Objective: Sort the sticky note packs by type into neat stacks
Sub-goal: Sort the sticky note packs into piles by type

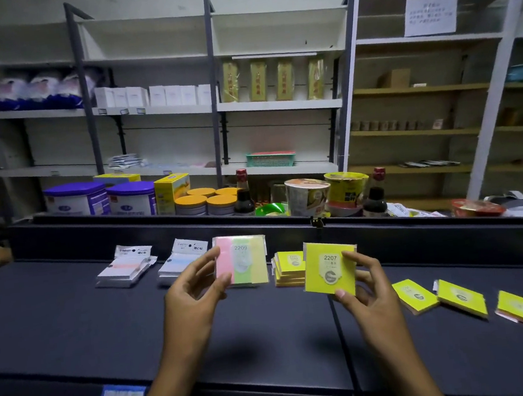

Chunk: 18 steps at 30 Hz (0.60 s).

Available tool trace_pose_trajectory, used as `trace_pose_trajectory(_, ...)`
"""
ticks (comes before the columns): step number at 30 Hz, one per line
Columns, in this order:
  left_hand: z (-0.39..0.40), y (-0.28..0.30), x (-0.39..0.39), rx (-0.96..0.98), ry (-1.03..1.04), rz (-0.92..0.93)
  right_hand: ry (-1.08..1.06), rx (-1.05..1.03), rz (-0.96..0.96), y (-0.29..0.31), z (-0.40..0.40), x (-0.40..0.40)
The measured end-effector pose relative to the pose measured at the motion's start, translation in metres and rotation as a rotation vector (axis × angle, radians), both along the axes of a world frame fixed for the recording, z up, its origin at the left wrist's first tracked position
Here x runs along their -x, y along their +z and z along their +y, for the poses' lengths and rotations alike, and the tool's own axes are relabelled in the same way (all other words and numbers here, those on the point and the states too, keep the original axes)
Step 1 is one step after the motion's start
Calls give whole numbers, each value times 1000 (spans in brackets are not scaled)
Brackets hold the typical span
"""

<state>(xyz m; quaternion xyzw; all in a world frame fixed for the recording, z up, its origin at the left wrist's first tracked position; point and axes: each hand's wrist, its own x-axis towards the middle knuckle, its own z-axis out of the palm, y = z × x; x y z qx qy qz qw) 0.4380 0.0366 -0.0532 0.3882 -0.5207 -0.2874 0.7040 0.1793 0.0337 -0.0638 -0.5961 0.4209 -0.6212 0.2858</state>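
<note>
A: What lies on the dark desk (pixel 74 327)?

B: Sticky note packs. At the back left, a stack of white packs with a pink strip (pixel 125 268), and just beside it a stack with a blue strip (pixel 180 263). A stack of yellow packs (pixel 289 268) sits near the middle. Loose yellow packs (pixel 461 296) lie scattered to the right.

A: And the hands?

B: The left hand (pixel 195 287) pinches a pink, green and yellow pack (pixel 244 260) at its left edge, thumb in front, held above the desk. The label reads "2209". The right hand (pixel 367 286) has its grip around a yellow pack (pixel 327 268) marked "2207", held just in front of the yellow stack.

A: Containers?

B: Behind the desk, purple-lidded tubs (pixel 103 198) and orange-lidded tins (pixel 204 201); their contents can't be seen.
</note>
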Motion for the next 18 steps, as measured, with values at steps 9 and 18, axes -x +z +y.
trace_pose_trajectory(9, -94, 11, -12, -16, 38, -87, 55, 37, 68, 17, -85, -15)
trace_pose_trajectory(18, -163, -4, -24, -122, 98, -189, 91, 46, 35, 14, -169, -24)
